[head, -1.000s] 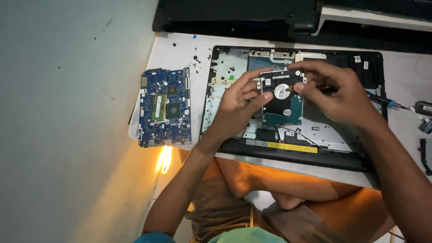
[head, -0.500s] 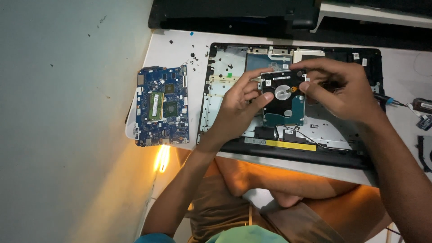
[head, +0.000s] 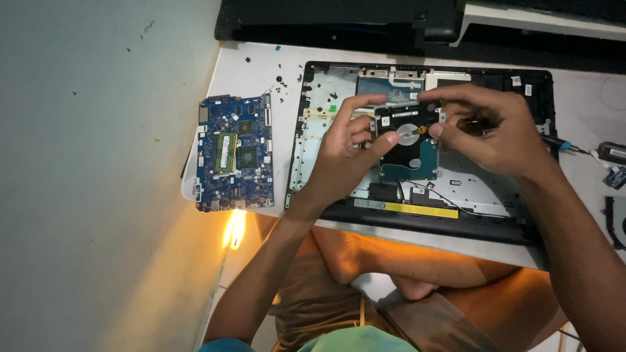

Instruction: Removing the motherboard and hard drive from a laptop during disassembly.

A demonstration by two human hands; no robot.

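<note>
A small hard drive (head: 409, 146) with a black body and teal circuit board is held above the opened laptop base (head: 326, 111). My left hand (head: 345, 153) grips its left edge, thumb pressing on the silver centre disc. My right hand (head: 492, 133) holds the drive's upper right corner with fingertips and also has a screwdriver (head: 561, 145) tucked under the palm, its tip sticking out to the right.
A blue motherboard (head: 235, 153) lies on the white table left of the laptop base. Several loose screws (head: 280, 81) are scattered near the base's top left corner. Black devices (head: 339, 19) sit along the far edge; small parts (head: 613, 163) lie at the right.
Both hands with the drive stay over the laptop base; the view has shifted slightly and the fingers have adjusted their hold on the drive.
</note>
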